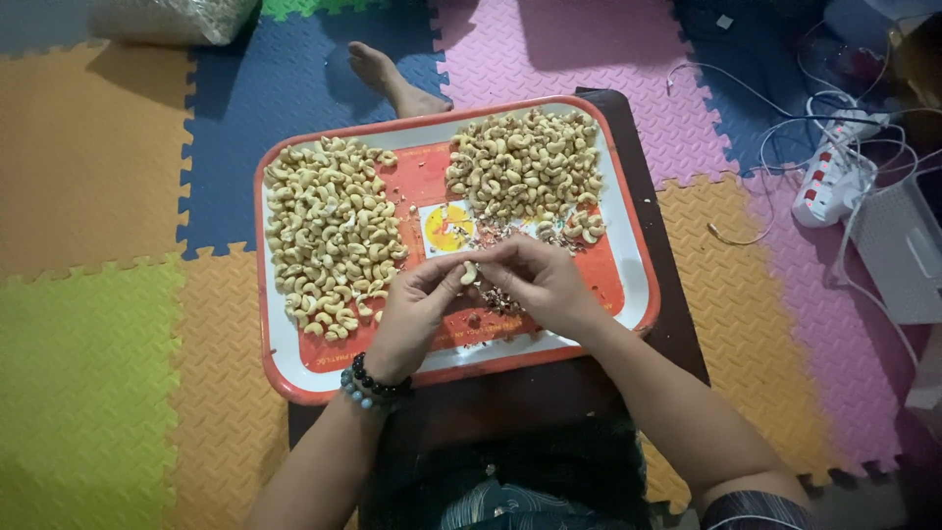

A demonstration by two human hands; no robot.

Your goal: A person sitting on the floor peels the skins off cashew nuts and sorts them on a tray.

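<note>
tray [294, 373]: glossy smooth plastic | floor mats [88, 157]: matt textured foam | bracelets [373, 388]: shiny beads

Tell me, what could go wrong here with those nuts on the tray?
The cashew pinched between the left hand and right hand might slip and drop into the peel crumbs. The tray overhangs the narrow dark table, so a nudge might tip it. The two piles might mix.
</note>
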